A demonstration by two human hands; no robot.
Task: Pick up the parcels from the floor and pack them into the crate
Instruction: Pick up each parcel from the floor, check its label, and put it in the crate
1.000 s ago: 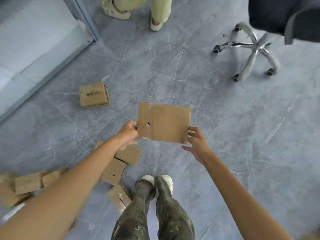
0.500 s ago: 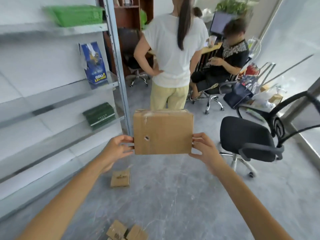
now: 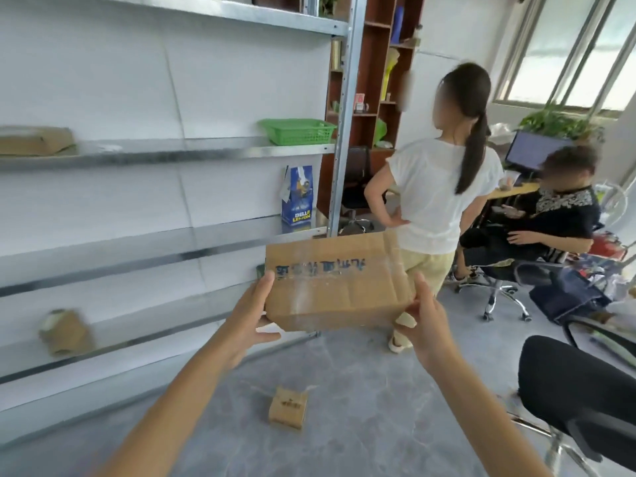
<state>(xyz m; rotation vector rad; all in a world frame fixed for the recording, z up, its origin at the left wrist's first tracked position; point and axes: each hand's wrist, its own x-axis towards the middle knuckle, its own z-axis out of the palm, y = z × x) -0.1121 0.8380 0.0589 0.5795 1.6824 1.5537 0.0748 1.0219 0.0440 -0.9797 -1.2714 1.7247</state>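
I hold a flat brown cardboard parcel [image 3: 335, 282] in front of me at chest height, its taped face with blue lettering turned up. My left hand [image 3: 253, 313] grips its left edge and my right hand [image 3: 425, 316] grips its right edge. A small brown parcel [image 3: 288, 411] lies on the grey floor below, apart from my hands. A green plastic crate [image 3: 297, 131] stands on the upper metal shelf, ahead and above the parcel I hold.
Metal shelving [image 3: 165, 249] fills the left side, with brown parcels [image 3: 63, 332] on its shelves and a blue bag [image 3: 297, 197]. A standing person [image 3: 444, 194] and a seated person [image 3: 547, 218] are just ahead. A black office chair [image 3: 581, 394] is close on my right.
My view has risen from the floor to the shelves. Both hands have tipped the parcel so its taped, lettered face shows, and the right hand has closed on its edge.
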